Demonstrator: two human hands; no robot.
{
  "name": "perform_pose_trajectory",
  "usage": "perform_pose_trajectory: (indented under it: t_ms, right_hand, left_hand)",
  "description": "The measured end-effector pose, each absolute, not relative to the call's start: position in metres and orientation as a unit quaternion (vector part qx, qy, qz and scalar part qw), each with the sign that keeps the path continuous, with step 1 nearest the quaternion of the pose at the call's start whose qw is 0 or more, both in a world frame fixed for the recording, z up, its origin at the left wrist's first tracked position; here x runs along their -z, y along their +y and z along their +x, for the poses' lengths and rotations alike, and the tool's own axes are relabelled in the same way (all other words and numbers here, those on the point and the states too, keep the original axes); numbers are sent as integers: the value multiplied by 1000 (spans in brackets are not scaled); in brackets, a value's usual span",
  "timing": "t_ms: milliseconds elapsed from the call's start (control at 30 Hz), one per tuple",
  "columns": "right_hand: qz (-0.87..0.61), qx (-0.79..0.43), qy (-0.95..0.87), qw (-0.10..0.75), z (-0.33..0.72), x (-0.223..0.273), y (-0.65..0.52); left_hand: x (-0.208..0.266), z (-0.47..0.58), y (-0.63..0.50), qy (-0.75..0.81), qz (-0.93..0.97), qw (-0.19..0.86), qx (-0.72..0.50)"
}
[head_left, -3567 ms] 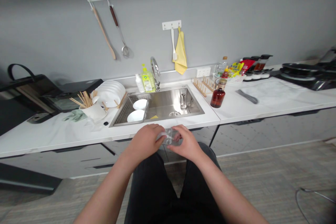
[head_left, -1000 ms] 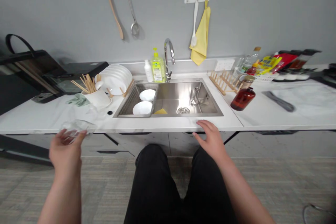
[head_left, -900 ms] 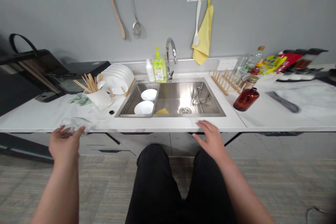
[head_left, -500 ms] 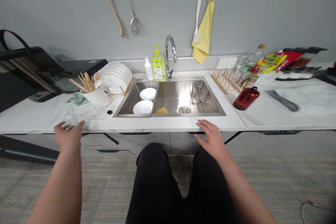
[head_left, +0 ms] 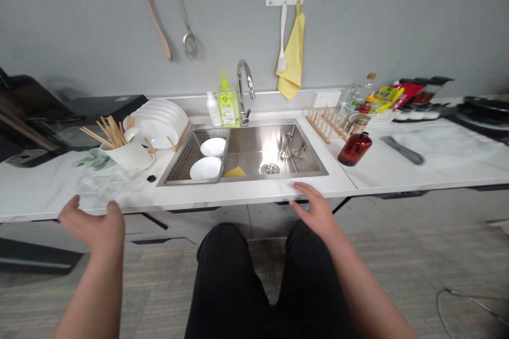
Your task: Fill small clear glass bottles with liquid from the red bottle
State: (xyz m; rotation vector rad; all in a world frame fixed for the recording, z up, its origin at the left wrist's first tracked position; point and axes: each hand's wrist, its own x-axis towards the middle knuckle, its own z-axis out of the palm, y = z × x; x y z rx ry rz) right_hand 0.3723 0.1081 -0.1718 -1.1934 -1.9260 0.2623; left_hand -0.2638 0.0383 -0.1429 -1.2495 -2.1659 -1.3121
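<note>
Tbh that clear, flattish plastic packaging [head_left: 99, 185] left of the rectangular steel sink [head_left: 258, 140] looks light, slippery, crushable, so I'd pinch its edge; left hand [head_left: 93, 225] and right hand [head_left: 317, 213] empty, fingers spread.

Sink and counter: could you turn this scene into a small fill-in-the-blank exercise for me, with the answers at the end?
1. The see-through items lie just beyond the person's ____ hand.
2. In this view, the red-brown bottle is to the ____ of the sink.
3. The wire basket holds ____ white bowls.
4. The hanging cloth is ____ in color.

Missing words: left; right; two; yellow.
</note>
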Motion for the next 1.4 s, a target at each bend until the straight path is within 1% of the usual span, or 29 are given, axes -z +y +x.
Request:
perform_pose_trajectory:
  t_ms: [67,100,200,267,367,500,567,800,933,1067,1133,1200,1400]
  right_hand:
    - [-509,-89,-710,478,394,168,118]
    - [-537,-68,-668,511,409,167,127]
    - [-618,5,-506,602,466,163,166]
    - [-652,25,-433,622,505,160,200]
    - [-674,-36,-406,617,548,155,246]
    - [-666,-172,-399,606,568,155,277]
    - [-650,-205,-411,606,568,158,282]
    - [-678,-155,-417,586,560,156,286]
    - [-679,-150,-392,602,552,150,279]
    - [-616,-173,-430,636,538,147,260]
    - [-578,-203,-467,637,525,144,247]
    - [-547,-252,-512,613,507,142,231]
    - [-463,-370,-642,487,435,144,190]
  left_hand:
    - [149,-236,44,-723,-480,232,440]
    - [150,-220,50,-700,-520,241,426]
    - [145,-174,80,-630,-648,191,384]
    - [141,-150,103,-601,-704,146,349]
    - [142,-128,131,-615,-715,118,310]
    - [154,-123,147,-658,-680,129,296]
    - [159,-125,148,-658,-680,132,294]
    - [160,-128,146,-674,-674,123,275]
    - [162,-128,148,-681,-669,128,270]
    - [162,-129,149,-679,-670,124,273]
    - [161,-128,148,-679,-668,125,279]
    - [160,-128,148,-677,-668,129,281]
    - [163,-129,150,-673,-670,137,283]
